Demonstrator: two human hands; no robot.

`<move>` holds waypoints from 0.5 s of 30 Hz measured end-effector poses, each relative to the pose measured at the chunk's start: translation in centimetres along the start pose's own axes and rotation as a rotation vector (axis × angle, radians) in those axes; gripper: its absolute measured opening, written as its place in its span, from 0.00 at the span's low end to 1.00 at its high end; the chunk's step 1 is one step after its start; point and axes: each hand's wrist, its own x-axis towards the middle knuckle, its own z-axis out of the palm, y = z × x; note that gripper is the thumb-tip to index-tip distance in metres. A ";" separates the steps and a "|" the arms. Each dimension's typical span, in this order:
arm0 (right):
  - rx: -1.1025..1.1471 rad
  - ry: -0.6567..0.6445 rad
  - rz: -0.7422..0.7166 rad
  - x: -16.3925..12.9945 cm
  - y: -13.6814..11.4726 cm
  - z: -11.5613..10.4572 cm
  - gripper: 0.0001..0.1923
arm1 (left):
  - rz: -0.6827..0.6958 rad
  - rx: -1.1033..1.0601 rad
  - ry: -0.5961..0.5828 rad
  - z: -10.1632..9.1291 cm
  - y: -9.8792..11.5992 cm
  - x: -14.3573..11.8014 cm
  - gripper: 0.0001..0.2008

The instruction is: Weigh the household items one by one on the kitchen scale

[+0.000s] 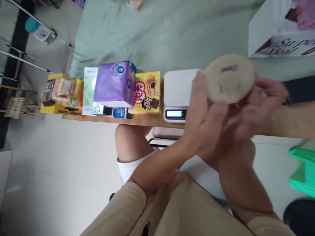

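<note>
A round, beige, flat-faced object [230, 80] with a purple mark and faint print on its face is tilted up toward me; I cannot make out its exact kind. My left hand [205, 116] is closed against its left and lower edge, thumb and fingers pressed to the side. On the right edge, my right hand [258, 101] grips it with bent fingers, partly blurred and partly hidden. Just left of the hands lies a white digital kitchen scale [182, 88], its small display lit. My left hand covers the scale's right part.
Left along the narrow wooden board [105, 121] stand a yellow snack box [147, 93], a purple tissue pack [114, 83] and a yellow carton [61, 95] with packaged food. A white box [283, 36] sits at the back right on the green sheet [177, 32]. A green stool [304, 170] is lower right.
</note>
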 end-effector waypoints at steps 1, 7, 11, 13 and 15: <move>0.017 -0.055 -0.026 -0.4 -0.1 0.9 0.21 | -0.044 -0.057 0.062 -1.5 -0.5 0.1 0.31; -0.103 -0.428 -0.037 -1.8 0.1 3.6 0.28 | -0.148 -0.232 0.080 -7.7 -3.9 -0.3 0.32; -0.237 -0.460 -0.028 -1.6 0.1 3.9 0.29 | -0.137 -0.240 0.102 -7.9 -5.3 0.2 0.28; -0.269 -0.449 0.001 -1.5 0.2 3.9 0.29 | -0.141 -0.241 0.099 -7.6 -5.6 0.6 0.28; -0.188 -0.429 0.024 -1.3 0.6 3.6 0.27 | -0.165 -0.281 0.086 -7.6 -5.2 0.7 0.27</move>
